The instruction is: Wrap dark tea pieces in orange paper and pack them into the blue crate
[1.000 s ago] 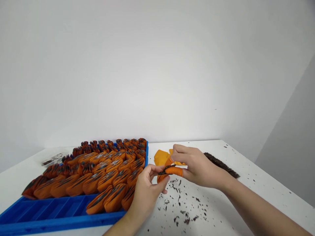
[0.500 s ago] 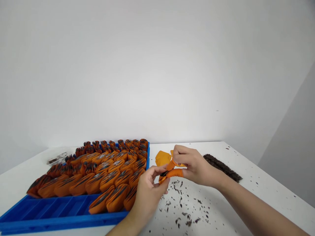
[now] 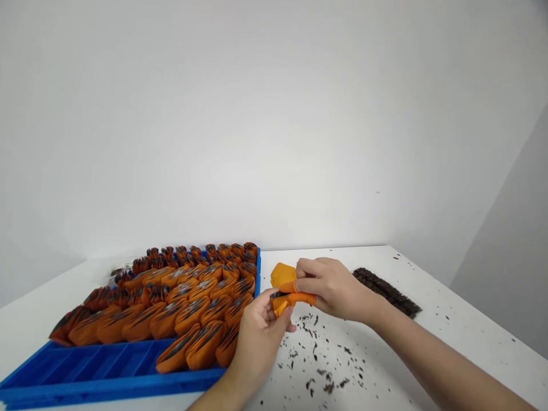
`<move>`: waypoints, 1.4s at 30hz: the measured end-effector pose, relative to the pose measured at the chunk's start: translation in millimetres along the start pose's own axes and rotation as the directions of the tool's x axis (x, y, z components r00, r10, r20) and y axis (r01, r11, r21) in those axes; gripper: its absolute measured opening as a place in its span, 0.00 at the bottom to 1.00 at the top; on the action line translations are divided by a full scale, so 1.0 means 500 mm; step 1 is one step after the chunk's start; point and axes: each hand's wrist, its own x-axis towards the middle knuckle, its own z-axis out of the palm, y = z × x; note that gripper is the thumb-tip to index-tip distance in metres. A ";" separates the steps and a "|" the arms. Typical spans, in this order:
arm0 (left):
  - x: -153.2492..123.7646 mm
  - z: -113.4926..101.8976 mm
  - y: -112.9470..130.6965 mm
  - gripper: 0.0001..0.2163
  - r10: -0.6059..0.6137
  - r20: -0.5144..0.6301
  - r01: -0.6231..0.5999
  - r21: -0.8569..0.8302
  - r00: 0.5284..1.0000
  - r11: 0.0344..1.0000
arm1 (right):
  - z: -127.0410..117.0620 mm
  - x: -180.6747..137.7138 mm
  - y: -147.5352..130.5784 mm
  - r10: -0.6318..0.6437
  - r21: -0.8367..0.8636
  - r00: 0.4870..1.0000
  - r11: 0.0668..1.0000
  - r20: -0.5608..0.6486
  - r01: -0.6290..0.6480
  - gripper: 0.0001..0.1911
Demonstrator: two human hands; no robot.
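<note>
Orange piece, right of the blue tray: pinched in fingertips of left hand and right hand; the latter has shifted slightly trayward, handling apparently unfinished.

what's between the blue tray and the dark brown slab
In the head view: the left hand and right hand holding a small orange piece, a yellow-orange piece beyond them, and dark crumbs on the white table.
</note>
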 end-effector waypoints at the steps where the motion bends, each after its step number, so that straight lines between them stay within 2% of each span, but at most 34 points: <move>1: 0.000 0.000 0.000 0.17 0.000 0.004 0.000 0.003 1.000 1.000 | 0.000 0.000 0.000 -0.009 0.005 1.000 1.000 0.014 0.009 0.16; 5: 0.000 0.000 0.000 0.17 0.028 0.036 -0.029 0.044 0.999 0.999 | 0.006 -0.002 0.002 -0.033 0.000 0.999 0.999 0.030 0.033 0.15; 10: -0.009 -0.005 -0.010 0.22 0.026 0.068 -0.035 0.139 0.997 0.990 | 0.024 -0.009 0.017 -0.012 0.008 0.998 1.000 -0.069 0.013 0.14; 14: -0.017 -0.011 -0.022 0.23 0.011 0.112 -0.037 0.227 0.994 0.973 | 0.029 -0.015 0.025 0.008 0.080 0.997 0.997 -0.082 -0.002 0.10; 20: -0.011 -0.011 -0.015 0.19 0.093 0.080 -0.108 0.223 0.993 0.969 | 0.031 -0.018 0.025 -0.022 0.025 0.991 0.999 -0.135 0.026 0.12; 25: -0.009 -0.011 -0.006 0.15 0.148 0.027 -0.149 0.313 0.989 0.938 | 0.036 -0.017 0.024 -0.039 0.034 0.980 0.998 -0.197 0.046 0.14; 28: -0.013 -0.008 0.001 0.12 0.153 0.027 -0.151 0.400 0.988 0.904 | 0.035 -0.015 0.020 -0.001 0.131 0.987 0.991 -0.162 0.022 0.12; 33: -0.012 -0.009 0.004 0.08 0.215 0.029 -0.196 0.541 0.976 0.817 | 0.020 -0.005 0.005 0.117 0.291 0.993 0.951 -0.014 -0.108 0.11; 38: -0.009 -0.016 -0.009 0.10 0.249 0.048 -0.232 0.566 0.967 0.791 | 0.002 0.004 -0.013 0.154 0.310 0.984 0.935 0.088 -0.174 0.07; 42: -0.009 -0.018 -0.018 0.13 0.267 0.050 -0.246 0.576 0.962 0.779 | -0.013 0.008 -0.030 0.202 0.258 0.960 0.934 0.194 -0.249 0.05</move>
